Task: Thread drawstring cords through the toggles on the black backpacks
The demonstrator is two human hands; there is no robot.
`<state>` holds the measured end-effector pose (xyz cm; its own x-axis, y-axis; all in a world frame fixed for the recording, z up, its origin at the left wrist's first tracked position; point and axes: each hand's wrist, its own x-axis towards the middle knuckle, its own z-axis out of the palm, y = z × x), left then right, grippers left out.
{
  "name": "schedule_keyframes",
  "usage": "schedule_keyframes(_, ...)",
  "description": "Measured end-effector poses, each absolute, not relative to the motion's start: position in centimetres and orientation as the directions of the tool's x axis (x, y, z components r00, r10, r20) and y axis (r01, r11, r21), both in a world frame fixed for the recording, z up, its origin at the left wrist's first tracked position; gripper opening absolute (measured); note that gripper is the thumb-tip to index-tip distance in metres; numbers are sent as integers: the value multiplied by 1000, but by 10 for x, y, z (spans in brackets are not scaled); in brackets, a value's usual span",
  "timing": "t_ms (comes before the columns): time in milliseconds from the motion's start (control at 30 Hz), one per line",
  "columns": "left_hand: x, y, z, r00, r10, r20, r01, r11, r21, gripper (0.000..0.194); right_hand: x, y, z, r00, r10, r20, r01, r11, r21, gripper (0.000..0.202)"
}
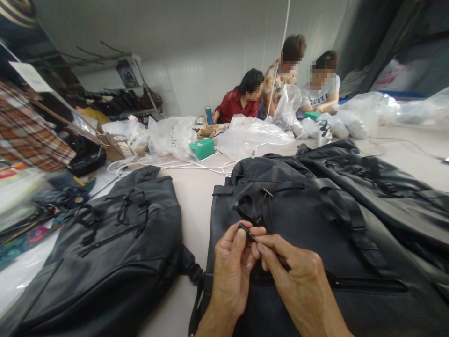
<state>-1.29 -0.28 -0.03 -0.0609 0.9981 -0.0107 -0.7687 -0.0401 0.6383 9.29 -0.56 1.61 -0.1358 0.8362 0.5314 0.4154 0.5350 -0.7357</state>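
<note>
- Cord stopper (244, 230), small and black, is pinched between the thumb and fingertips of the left hand (231, 269), closed tight on it.
- Right hand (296, 281) is closed too, thumb and forefinger meeting the stopper from the right; a thin dark drawstring (277, 262) seems to be gripped under its fingers, hard to tell.
- Both hands are held touching each other, just above the front of a black leather backpack (308, 220) lying flat on the table (194, 192).
- Stopper is located low centre in view, just below the backpack's gathered drawstring opening (250, 206).
- A second black backpack (119, 248) is laid to the left, apart from the hands, with loose cords on top.
- More black bags (382, 182) are stacked to the right, behind the first.
- A green box (202, 148), white cables (168, 164) and clear plastic bags (252, 133) are spread farther back on the table.
- Three other people (280, 89) are seated at the far end, well apart.
</note>
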Motion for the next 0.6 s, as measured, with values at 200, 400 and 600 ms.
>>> schedule_keyframes(200,-13,-4,-2,-76,997,-18,-753,-46,656,17,94,-5,15,-170,823,542,427,557,-712,23)
schedule_keyframes(400,-11,-3,-4,-92,996,-16,-726,-56,686,19,95,-3,15,-164,794,586,433,592,-680,21)
schedule_keyframes(600,-9,-3,-8,-110,993,-31,-652,-49,757,24,95,-4,16,-194,723,663,494,655,-571,26)
